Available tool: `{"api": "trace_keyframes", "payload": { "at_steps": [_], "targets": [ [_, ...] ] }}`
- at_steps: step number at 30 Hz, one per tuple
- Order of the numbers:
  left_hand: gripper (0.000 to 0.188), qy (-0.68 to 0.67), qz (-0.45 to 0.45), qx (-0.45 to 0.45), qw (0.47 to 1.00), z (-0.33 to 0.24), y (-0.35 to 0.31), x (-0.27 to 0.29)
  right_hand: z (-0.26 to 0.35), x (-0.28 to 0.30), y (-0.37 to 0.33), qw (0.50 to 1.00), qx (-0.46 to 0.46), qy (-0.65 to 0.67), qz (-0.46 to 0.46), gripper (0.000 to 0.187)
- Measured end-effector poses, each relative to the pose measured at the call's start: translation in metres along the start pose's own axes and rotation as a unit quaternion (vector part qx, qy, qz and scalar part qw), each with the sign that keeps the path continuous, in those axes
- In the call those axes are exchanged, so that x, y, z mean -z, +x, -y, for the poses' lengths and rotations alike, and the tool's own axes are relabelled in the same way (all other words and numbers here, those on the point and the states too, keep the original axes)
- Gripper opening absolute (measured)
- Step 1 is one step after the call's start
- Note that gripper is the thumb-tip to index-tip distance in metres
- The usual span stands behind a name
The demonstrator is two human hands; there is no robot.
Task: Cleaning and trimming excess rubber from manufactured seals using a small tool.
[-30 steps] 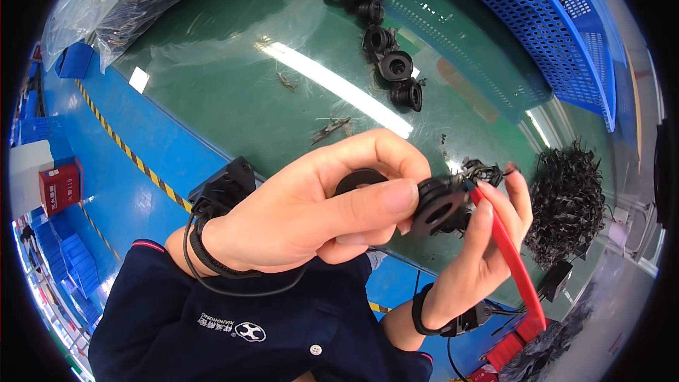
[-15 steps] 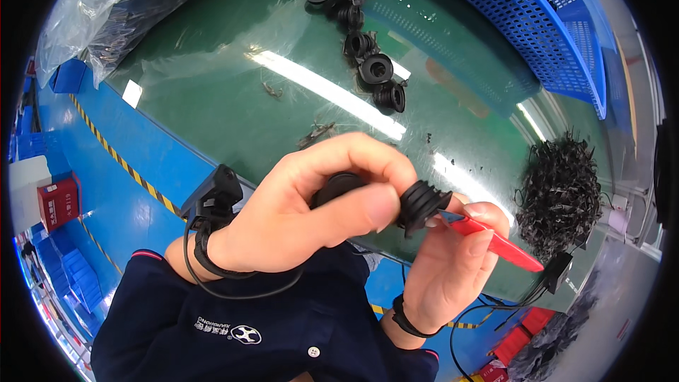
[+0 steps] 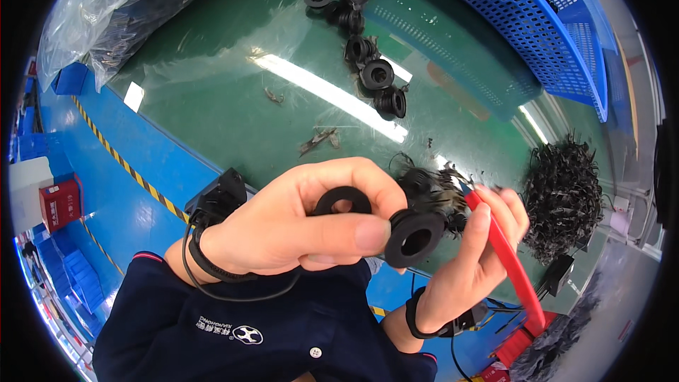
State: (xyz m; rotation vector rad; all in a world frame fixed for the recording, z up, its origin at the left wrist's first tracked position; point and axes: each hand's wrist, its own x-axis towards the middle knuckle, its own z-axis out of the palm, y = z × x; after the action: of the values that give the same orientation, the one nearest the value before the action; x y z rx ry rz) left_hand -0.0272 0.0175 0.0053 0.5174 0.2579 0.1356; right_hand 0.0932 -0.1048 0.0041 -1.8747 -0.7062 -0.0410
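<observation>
Left grip [image 3: 304,230] closed, thumb and forefinger pinching a black flanged ring [image 3: 435,237] above the worktop [image 3: 233,99]; a second black ring [image 3: 343,193] sits within the curled fingers. Right grip [image 3: 463,262] closed on a red-handled tool [image 3: 503,255], its tip near the pinched ring. Similar black rings [image 3: 350,20] lie farther back; a black shred pile [image 3: 564,198] lies at right. Markings: white emblem [image 3: 247,334] and lettering on the dark shirt [image 3: 170,332]; pale characters on the red box [image 3: 62,203].
</observation>
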Motion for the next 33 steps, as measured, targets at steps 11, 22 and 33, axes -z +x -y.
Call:
{"api": "trace_keyframes", "payload": {
  "at_steps": [11, 22, 33],
  "targets": [
    [0.034, -0.053, -0.036, -0.036, 0.997, 0.015, -0.003, -0.003, -0.004, -0.002, 0.006, 0.977, -0.128, 0.168, 0.009, 0.013],
    [0.027, 0.061, -0.042, 0.027, 0.997, 0.001, -0.006, -0.012, 0.008, 0.009, -0.009, 0.938, 0.031, 0.326, 0.113, 0.026],
    [0.025, 0.076, -0.026, -0.047, 0.996, 0.013, -0.004, -0.011, 0.012, 0.001, -0.014, 0.946, 0.077, 0.292, 0.121, 0.024]
  ]
}}
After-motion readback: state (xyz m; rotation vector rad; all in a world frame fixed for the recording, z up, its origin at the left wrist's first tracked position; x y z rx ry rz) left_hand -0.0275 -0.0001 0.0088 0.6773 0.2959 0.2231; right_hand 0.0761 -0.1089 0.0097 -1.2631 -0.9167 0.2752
